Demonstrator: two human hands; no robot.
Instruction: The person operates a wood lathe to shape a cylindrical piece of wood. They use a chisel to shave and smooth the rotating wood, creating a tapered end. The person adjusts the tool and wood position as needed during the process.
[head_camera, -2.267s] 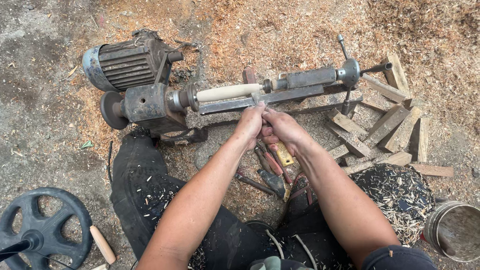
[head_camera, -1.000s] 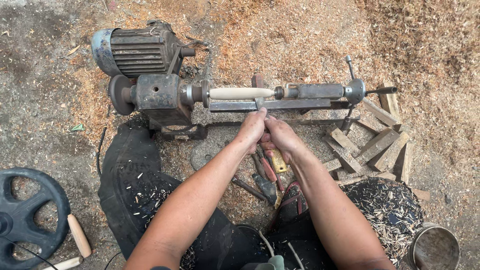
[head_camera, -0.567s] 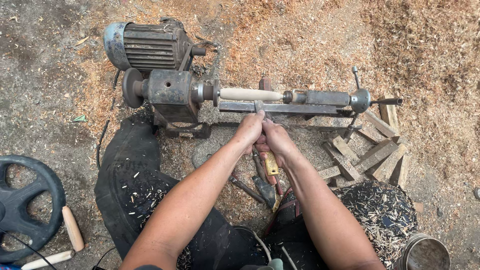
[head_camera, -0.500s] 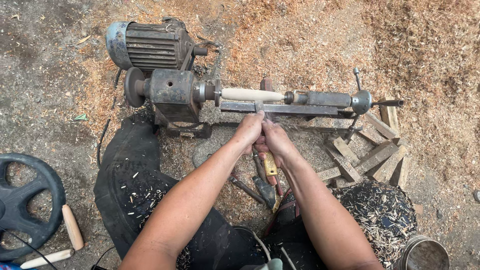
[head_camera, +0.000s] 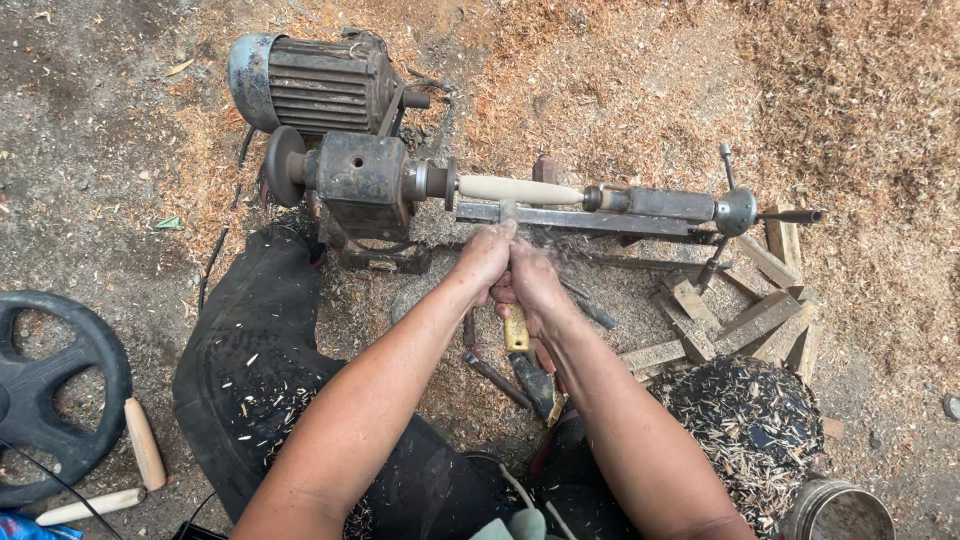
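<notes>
— What are the hands doing at the lathe (head_camera: 600, 205)?

— Both are gripping one turning chisel (head_camera: 516, 325). The left hand (head_camera: 484, 262) is curling its fingers tight round the front of the tool, close to the rest, and the right hand (head_camera: 530, 285) is wrapping just behind it. The yellow wooden handle is sticking out below the palms. The tip is lying at the flat steel bar, just under the wooden spindle (head_camera: 520, 189).

— And that spindle?

— Pale, smooth, rounded, tapering slightly, sitting level between the rusty headstock (head_camera: 362, 180) and the grey tailstock (head_camera: 660, 202). Fine chips are flying around the hands.

— What is the machine looking like?

— Dark cast iron, greasy and pitted, with a ribbed electric motor (head_camera: 310, 85) standing behind it on the ground.

— Any containers?

— A round metal tin (head_camera: 838, 508) is showing at the lower right edge; I cannot tell what is inside. Beside it a dark woven basket (head_camera: 745, 425) is heaped with curly shavings.

— Anything else nearby?

— Rough-cut wood blocks (head_camera: 740, 310) are lying scattered to the right, and two finished turned handles (head_camera: 140, 445) are resting by a black wheel (head_camera: 50, 385). Sawdust is covering the ground.
</notes>
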